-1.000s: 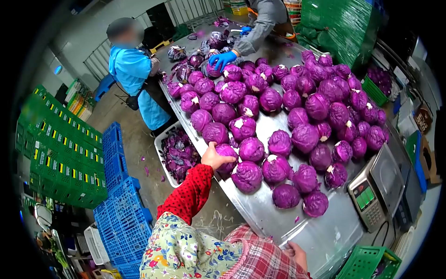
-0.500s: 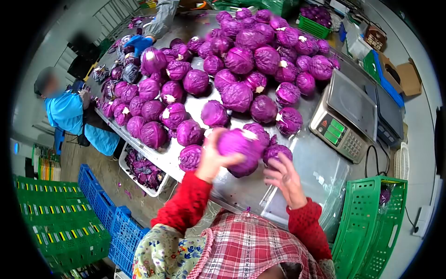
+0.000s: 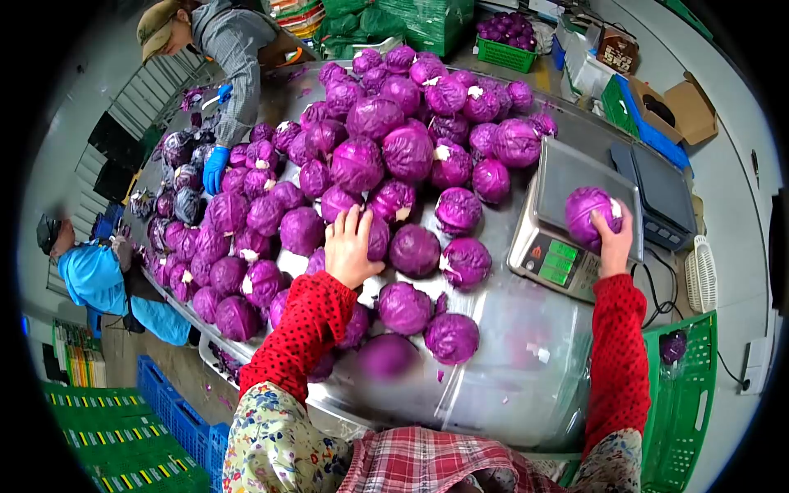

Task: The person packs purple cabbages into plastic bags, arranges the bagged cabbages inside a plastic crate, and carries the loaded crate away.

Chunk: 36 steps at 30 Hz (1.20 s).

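Note:
My right hand [image 3: 616, 234] grips a red cabbage [image 3: 590, 215] over the plate of the digital scale [image 3: 552, 264], whose display glows green. Whether the cabbage rests on the plate I cannot tell. My left hand [image 3: 352, 248] lies spread, palm down, on a cabbage [image 3: 377, 237] at the near side of the large pile. Below that hand, a blurred cabbage [image 3: 388, 357] sits near the front edge of the metal table [image 3: 485, 374], with two sharper cabbages [image 3: 404, 308] just above it.
Across the table at the left, a co-worker in a gray sleeve [image 3: 240, 90] reaches into the pile with a blue glove [image 3: 215, 169]. Another person in blue [image 3: 97, 275] is at far left. Green crates [image 3: 678, 403] stand at right, blue crates [image 3: 174, 407] at lower left.
My right hand has moved right to the scale and now holds a cabbage. My left hand has let go of its cabbage and moved up-left onto the pile. The co-worker leans further in.

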Motion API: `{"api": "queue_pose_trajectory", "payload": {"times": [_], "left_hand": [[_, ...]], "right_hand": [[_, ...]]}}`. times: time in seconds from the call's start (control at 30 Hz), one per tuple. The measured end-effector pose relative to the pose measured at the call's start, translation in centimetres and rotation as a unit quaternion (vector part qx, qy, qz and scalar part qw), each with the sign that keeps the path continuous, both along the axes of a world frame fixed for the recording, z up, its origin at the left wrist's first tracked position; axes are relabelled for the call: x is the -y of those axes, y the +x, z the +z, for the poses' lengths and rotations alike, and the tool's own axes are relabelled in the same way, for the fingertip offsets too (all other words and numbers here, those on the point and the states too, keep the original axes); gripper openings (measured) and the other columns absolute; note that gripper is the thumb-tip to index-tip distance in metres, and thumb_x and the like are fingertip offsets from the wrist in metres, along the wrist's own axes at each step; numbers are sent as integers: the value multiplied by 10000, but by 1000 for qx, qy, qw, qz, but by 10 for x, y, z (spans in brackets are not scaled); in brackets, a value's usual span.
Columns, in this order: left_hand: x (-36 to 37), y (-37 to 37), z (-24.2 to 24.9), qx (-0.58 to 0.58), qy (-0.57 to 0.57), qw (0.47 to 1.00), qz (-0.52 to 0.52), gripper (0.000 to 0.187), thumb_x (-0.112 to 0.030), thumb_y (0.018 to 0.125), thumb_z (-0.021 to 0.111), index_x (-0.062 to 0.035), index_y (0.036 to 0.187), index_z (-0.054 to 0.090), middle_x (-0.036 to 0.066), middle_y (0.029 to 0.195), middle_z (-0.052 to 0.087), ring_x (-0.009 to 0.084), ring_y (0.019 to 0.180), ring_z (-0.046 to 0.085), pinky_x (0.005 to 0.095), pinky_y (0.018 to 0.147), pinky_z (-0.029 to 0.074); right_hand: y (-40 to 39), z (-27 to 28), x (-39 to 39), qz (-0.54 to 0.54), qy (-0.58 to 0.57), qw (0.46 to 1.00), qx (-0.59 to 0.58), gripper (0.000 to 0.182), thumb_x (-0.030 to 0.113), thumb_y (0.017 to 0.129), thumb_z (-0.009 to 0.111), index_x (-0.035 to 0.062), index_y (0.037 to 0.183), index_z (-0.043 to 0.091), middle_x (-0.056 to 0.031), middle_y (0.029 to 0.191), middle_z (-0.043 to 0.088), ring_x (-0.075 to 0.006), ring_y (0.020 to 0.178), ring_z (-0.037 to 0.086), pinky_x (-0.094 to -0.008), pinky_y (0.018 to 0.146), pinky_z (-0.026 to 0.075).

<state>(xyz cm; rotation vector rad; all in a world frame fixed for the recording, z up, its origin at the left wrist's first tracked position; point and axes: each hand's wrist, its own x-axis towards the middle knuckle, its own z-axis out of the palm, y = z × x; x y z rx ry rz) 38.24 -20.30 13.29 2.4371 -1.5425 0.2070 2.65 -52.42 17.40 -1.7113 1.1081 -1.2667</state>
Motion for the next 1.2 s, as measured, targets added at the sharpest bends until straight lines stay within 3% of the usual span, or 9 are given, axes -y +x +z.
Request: {"api": "queue_pose_trajectory", "payload": {"times": [0.27,0.4,0.5,0.6,0.67,0.73,1.0,1.13,1.2], "left_hand": [[12,4,-18,41,-5,999,6,1035,-274,436,889,-71,1354,456,208,1337,470,423,1207,469,524,965,422],[2,1,-7,-41,-123,990,53,962,-237,489,871,-37,1339,468,206,1313,498,401,1184,505,458,1023,426],[-8,-2,8,-340,-271,887,158,868,-175,594,853,-3,1347,458,158,1252,542,302,1111,557,395,1003,442],[-5,-32,21,-599,-346,719,75,641,-176,758,696,-21,1339,471,145,1213,561,253,1056,598,385,911,520],[18,-69,42,-627,-327,706,32,731,-206,670,734,-25,1332,484,130,1178,587,252,1075,583,377,975,456],[38,-90,46,-569,-291,769,-14,860,-174,582,820,-30,1348,456,121,1211,567,252,1085,577,380,990,444],[119,-143,40,-587,-240,768,-89,958,-181,545,918,-37,1349,416,147,1220,549,244,1111,569,378,991,464],[152,-187,56,-482,-219,820,-219,895,-234,622,898,-19,1350,425,137,1171,566,255,1067,587,350,928,492],[166,-187,61,-646,-63,710,-274,758,-241,681,865,-22,1308,499,117,1142,588,247,1061,586,352,928,486]], "right_hand": [[-2,-16,31,-180,-96,951,-234,934,357,705,848,2,1424,368,-234,1363,471,-359,1251,480,-416,1061,384],[-29,-24,-53,-99,-101,984,-107,841,223,742,825,16,1424,379,-174,1366,482,-271,1230,509,-374,991,436],[-47,-50,-124,29,33,997,-56,660,107,768,794,4,1340,481,-131,1251,582,-197,1102,590,-324,888,488],[-46,-53,-161,170,289,942,-12,494,39,795,756,-7,1245,559,-85,1106,658,-152,958,636,-292,801,512],[-43,-48,-145,123,127,984,-18,415,99,816,772,-6,1180,604,-93,1017,683,-153,871,656,-282,750,528],[-53,-30,-128,99,137,985,35,448,99,814,774,-11,1205,587,-120,1047,673,-159,897,654,-284,772,527],[-101,-11,-99,78,165,983,18,563,57,840,739,-4,1335,478,-121,1165,609,-160,992,616,-271,838,514],[-61,-15,-120,211,323,875,294,718,305,847,729,24,1419,399,-167,1304,528,-225,1179,536,-371,966,464],[-42,-37,-126,221,340,827,390,743,364,856,693,45,1446,373,-153,1364,486,-244,1257,475,-411,1033,424]]}}
